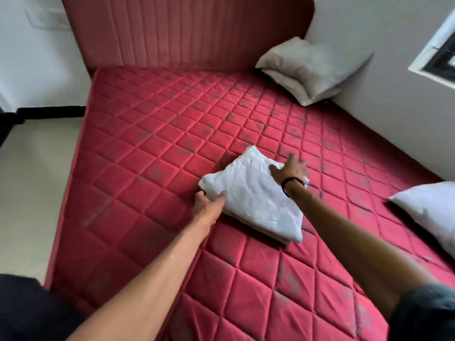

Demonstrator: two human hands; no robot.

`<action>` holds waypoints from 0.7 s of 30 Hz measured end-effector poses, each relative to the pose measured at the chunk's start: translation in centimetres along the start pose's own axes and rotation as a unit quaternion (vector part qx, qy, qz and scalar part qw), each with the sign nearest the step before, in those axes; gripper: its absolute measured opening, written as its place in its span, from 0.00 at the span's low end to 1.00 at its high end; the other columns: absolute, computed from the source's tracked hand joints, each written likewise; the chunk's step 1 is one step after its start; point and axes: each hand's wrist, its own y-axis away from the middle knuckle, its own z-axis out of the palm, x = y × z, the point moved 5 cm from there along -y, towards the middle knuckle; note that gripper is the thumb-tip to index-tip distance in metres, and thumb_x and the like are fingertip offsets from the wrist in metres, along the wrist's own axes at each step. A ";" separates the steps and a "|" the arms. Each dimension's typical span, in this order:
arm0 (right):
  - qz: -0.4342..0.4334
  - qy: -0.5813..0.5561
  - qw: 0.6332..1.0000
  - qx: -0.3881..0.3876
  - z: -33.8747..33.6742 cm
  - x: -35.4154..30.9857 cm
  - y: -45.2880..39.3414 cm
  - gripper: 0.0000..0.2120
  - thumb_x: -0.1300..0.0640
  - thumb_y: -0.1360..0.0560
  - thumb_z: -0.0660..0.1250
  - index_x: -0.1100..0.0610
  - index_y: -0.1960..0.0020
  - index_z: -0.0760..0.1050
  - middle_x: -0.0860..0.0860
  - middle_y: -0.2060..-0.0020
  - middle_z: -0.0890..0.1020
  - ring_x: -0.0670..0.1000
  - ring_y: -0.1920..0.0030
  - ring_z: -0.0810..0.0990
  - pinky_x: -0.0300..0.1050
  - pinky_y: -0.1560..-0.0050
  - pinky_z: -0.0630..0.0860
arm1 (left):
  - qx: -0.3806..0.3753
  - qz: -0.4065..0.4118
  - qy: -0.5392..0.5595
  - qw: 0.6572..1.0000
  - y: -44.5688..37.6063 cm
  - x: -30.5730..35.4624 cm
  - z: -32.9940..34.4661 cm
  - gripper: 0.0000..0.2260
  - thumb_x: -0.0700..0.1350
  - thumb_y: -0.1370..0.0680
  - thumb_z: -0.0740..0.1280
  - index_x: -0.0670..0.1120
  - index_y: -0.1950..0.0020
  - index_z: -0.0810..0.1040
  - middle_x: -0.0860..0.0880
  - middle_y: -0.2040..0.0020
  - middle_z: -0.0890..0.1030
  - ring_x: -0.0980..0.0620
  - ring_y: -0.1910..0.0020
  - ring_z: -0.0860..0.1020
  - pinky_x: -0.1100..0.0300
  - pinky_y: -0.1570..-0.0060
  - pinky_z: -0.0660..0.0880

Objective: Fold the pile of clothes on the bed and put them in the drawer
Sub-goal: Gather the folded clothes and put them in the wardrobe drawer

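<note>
**Inspector:** State of each grip?

**Assistant:** The left hand is at the near-left edge of the folded white garment. Its thumb lies on top of the cloth and its fingers are tucked at the edge, so the grip pinches that side. The right hand is at the far-right edge of the same garment, fingers spread and fairly straight. It is blurred, so whether it presses down or only touches cannot be told. A dark band circles that wrist.

**Inspector:** Location of the garment?

**Assistant:** Near the middle of the red quilted mattress, lying flat as a compact folded bundle. A tan layer shows beneath its near edge; whether that is a second garment cannot be told.

**Inspector:** Surroundings?

**Assistant:** A grey pillow sits at the far right corner, against the padded red headboard and the wall. A white pillow lies at the right edge, well apart from the garment. A window frame shows on the right wall. Pale floor runs along the left of the bed.
</note>
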 end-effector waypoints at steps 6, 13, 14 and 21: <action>0.149 -0.115 0.974 -0.123 1.3 11.8 -0.2 0.34 0.48 0.31 0.80 0.64 0.33 0.74 0.61 0.42 0.81 0.62 0.44 0.82 0.61 0.42 0.81 | 0.027 -0.091 0.159 0.983 -4.1 0.9 2.6 0.26 0.53 0.25 0.77 0.36 0.37 0.77 0.42 0.55 0.82 0.43 0.56 0.84 0.51 0.57 0.83; 0.244 -0.243 0.891 -0.297 1.8 14.8 3.0 0.15 0.53 0.27 0.79 0.62 0.51 0.80 0.57 0.61 0.81 0.53 0.67 0.79 0.42 0.70 0.78 | 0.048 -0.133 0.161 0.977 -6.9 0.5 4.2 0.46 0.55 0.38 0.84 0.41 0.26 0.69 0.43 0.33 0.78 0.41 0.37 0.79 0.44 0.40 0.78; 0.260 -0.260 0.876 -0.311 1.6 14.9 3.0 0.15 0.52 0.28 0.78 0.60 0.51 0.79 0.56 0.63 0.78 0.52 0.69 0.76 0.39 0.72 0.73 | 0.053 -0.132 0.166 0.976 -7.3 0.5 4.3 0.49 0.55 0.40 0.84 0.41 0.25 0.66 0.42 0.32 0.77 0.39 0.36 0.78 0.42 0.37 0.77; 0.320 -0.463 0.743 -0.363 2.3 12.8 3.2 0.12 0.51 0.28 0.75 0.53 0.47 0.81 0.50 0.55 0.84 0.51 0.62 0.81 0.44 0.62 0.75 | 0.035 -0.103 0.199 0.974 -8.0 4.0 4.5 0.14 0.39 0.32 0.81 0.44 0.54 0.78 0.47 0.60 0.80 0.52 0.69 0.77 0.64 0.73 0.76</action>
